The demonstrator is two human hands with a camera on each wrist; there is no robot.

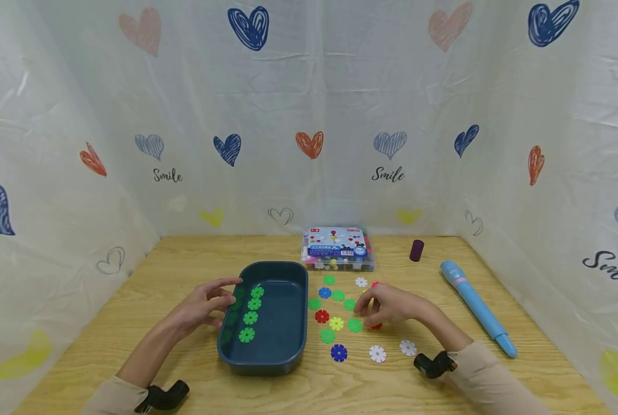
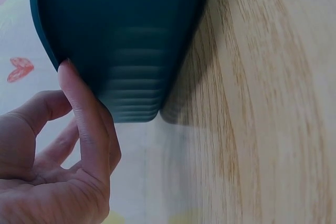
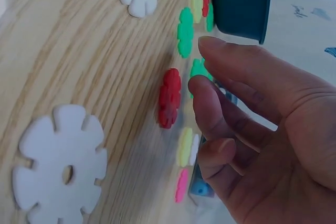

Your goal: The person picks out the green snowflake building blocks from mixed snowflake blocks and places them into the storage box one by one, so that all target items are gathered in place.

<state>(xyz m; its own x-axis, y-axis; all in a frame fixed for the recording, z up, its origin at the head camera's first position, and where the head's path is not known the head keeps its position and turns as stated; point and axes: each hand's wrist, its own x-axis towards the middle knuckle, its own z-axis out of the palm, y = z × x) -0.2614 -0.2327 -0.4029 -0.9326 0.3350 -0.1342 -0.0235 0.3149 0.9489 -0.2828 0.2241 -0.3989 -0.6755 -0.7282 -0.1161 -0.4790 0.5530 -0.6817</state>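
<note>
A dark teal plastic tub (image 1: 267, 368) stands left of centre on the wooden table, with several green snowflake discs (image 1: 251, 317) in a column inside. My left hand (image 1: 197, 308) is at the tub's left side, one fingertip touching the rim (image 2: 44, 45) in the left wrist view. Over the scattered discs to the tub's right, my right hand (image 1: 389, 304) hovers with loosely bent fingers and nothing between thumb and forefinger. Near those fingers lie a green disc (image 1: 355, 325) and a red disc (image 3: 169, 98), the latter partly covered by the hand in the head view.
Loose discs in blue (image 1: 338, 353), white (image 1: 377, 354), yellow (image 1: 336, 324) and other colours lie around. Behind them sits a clear toy box (image 1: 337, 248) with a printed label. A purple cylinder (image 1: 416, 251) and a light blue stick-shaped item (image 1: 478, 307) are on the right.
</note>
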